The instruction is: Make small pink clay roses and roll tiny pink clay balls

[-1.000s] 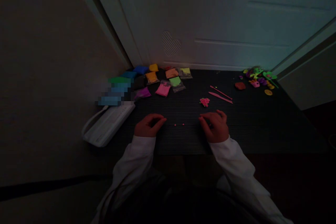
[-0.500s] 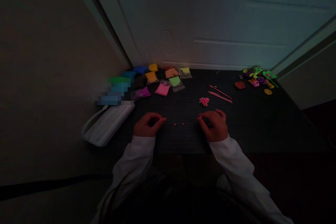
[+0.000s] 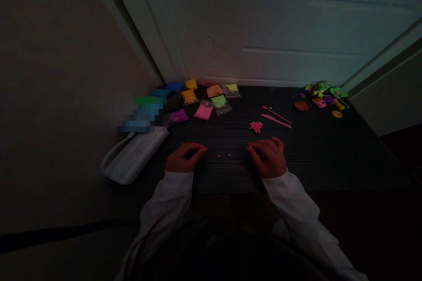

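Thumb and forefinger of my left hand (image 3: pixel 185 157) are pinched together just above the dark table; what lies between the tips is too small to make out. My right hand (image 3: pixel 268 158) is also in a pinch, with a tiny pink bit of clay (image 3: pixel 250 146) showing at its fingertips. Between the hands lie two tiny pink clay balls, a left one (image 3: pixel 219 156) and a right one (image 3: pixel 230 155), touched by neither hand. Beyond my right hand sits a pink clay flower (image 3: pixel 256 127) with pale green edges. Two pink modelling tools, a thin stick (image 3: pixel 277 114) and a flat knife (image 3: pixel 276 120), lie behind it.
Several bags of coloured clay, including a pink one (image 3: pixel 203 110), lie at the back left. A white power strip (image 3: pixel 136 158) borders the left side. Colourful clay pieces (image 3: pixel 326 96) and a red lump (image 3: pixel 301 106) lie at the back right. A white door (image 3: pixel 263 22) closes off the back.
The view has shifted very slightly. Both hands keep their pinch in nearly the same places, and the clay pieces lie as before.
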A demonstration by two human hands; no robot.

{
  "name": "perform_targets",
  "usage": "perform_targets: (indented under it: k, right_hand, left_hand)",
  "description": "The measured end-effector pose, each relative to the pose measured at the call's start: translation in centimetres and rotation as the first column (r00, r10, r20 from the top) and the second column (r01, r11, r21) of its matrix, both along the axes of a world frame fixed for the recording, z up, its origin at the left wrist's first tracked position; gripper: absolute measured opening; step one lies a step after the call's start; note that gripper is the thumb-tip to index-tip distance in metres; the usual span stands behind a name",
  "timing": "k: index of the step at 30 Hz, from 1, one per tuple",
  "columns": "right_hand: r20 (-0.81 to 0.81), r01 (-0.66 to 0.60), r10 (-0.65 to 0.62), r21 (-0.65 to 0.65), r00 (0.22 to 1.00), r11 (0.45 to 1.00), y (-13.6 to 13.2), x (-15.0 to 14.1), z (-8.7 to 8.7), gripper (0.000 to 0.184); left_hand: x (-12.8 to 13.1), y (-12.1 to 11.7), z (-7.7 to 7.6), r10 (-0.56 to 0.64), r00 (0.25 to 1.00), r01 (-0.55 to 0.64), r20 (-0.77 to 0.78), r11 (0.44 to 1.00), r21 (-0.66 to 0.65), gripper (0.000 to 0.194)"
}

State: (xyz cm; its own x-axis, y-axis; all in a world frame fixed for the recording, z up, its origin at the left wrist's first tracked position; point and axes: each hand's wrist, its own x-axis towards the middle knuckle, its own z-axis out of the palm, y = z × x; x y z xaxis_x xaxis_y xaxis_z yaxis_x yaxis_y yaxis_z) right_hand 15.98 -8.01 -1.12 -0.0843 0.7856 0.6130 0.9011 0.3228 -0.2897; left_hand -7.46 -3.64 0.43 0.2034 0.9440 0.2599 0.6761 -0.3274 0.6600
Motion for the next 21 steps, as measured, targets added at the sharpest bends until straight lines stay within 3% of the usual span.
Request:
perform_targets:
  k: [10,21]
  right_hand:
    - [0.010,-0.005,0.005,-0.020,1.000,1.000,0.1,0.1,-0.2,0.022]
    - [0.091,-0.027,0.034,-0.078,0.995,0.997,0.2,-0.2,-0.3,0.022]
  left_hand:
    - [-1.0,0.4,-0.7,-0.090,0.993,0.090,-0.075,0.996,-0.010,0.021]
    - [-1.1,1.5,-2.5,-0.310,0.935,0.328,-0.171,0.940,0.092,0.021]
